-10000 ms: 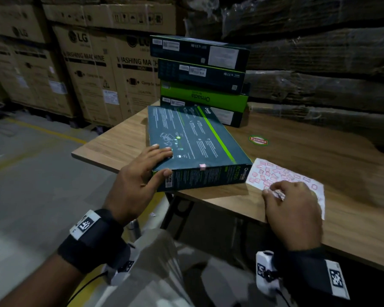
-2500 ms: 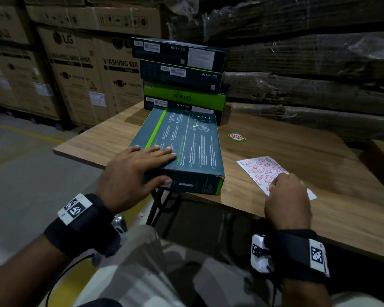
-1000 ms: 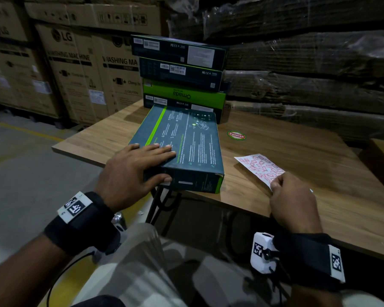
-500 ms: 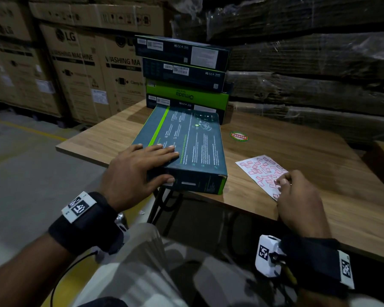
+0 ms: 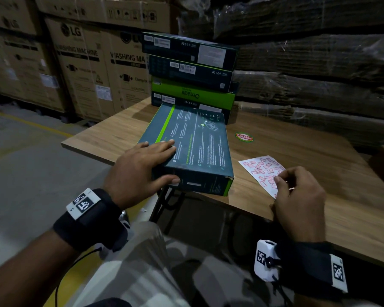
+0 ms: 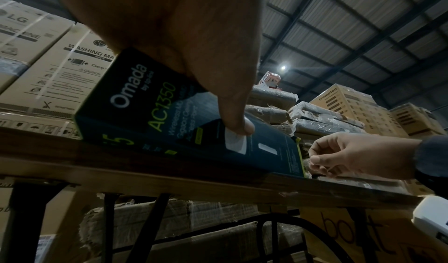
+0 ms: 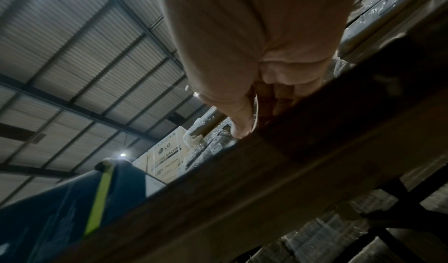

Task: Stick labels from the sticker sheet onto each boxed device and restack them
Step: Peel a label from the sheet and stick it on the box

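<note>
The dark Omada access-point box (image 5: 186, 149) lies flat at the near edge of the wooden table (image 5: 319, 165), its end overhanging, just in front of the stack of four boxes (image 5: 191, 72); the left hand (image 5: 140, 171) rests on its top with fingers straight, thumb down the near face; the sticker sheet (image 5: 262, 170) lies just right of it; the right hand (image 5: 297, 200) picks at it with curled fingers, though whether a label is already pinched I cannot tell; the labels look thin and floppy, best peeled from a corner; the box seems rigid and light, best gripped by its long edges
</note>
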`<state>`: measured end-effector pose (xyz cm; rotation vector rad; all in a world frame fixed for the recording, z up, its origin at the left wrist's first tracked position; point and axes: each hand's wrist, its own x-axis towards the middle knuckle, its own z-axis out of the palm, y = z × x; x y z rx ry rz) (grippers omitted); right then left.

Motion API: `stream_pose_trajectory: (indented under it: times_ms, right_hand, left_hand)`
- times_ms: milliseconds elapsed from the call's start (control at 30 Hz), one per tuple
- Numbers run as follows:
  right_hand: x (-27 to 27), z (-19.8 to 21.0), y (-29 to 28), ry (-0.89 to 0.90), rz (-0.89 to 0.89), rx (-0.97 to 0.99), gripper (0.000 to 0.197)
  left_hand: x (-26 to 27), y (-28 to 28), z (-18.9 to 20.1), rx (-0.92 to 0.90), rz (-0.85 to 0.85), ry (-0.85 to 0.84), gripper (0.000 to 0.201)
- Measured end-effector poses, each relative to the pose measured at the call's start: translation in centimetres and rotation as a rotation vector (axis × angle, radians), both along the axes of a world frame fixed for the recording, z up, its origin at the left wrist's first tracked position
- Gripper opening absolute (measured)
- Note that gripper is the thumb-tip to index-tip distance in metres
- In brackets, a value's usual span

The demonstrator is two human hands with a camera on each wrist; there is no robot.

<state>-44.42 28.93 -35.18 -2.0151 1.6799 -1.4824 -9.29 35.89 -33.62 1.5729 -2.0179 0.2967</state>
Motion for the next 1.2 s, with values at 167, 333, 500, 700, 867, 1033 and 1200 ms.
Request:
stream_pose_trajectory:
  times_ms: [167,333,500,700,867,1033,1200]
  right_hand:
    - [3.2,1.0,1.7,-0.042,0.145,-0.047,0.012]
    - [7.3,2.6,3.4,0.036,0.369,-0.010,0.017]
    - [9.4,4.4,4.2,0.162,0.485,0.009,0.019]
    - [11.6,5.4,3.3,0.348,0.515,-0.046,0.022]
    - [12.8,5.7,3.6,0.354,0.527,-0.018,0.035]
    - [13.4,5.6,3.4,0.437,0.512,-0.097,0.016]
    - [13.9,5.9,3.6,0.527,0.469,-0.071,0.018]
  left_hand:
    - [0.4,0.1,0.3,0.020,-0.031,-0.016,0.091]
    - [0.5,0.4,0.4,0.023,-0.033,-0.028,0.096]
    - [0.2,0.3,0.2,-0.016,-0.023,-0.051,0.097]
    - [0.1,0.2,0.0,-0.006,-0.010,-0.062,0.096]
    - [0.1,0.3,0.1,0.001,-0.002,-0.085,0.093]
    - [0.0,0.2,0.0,-0.011,-0.003,-0.086,0.093]
    - [0.0,0.3,0.1,-0.024,-0.004,-0.091,0.092]
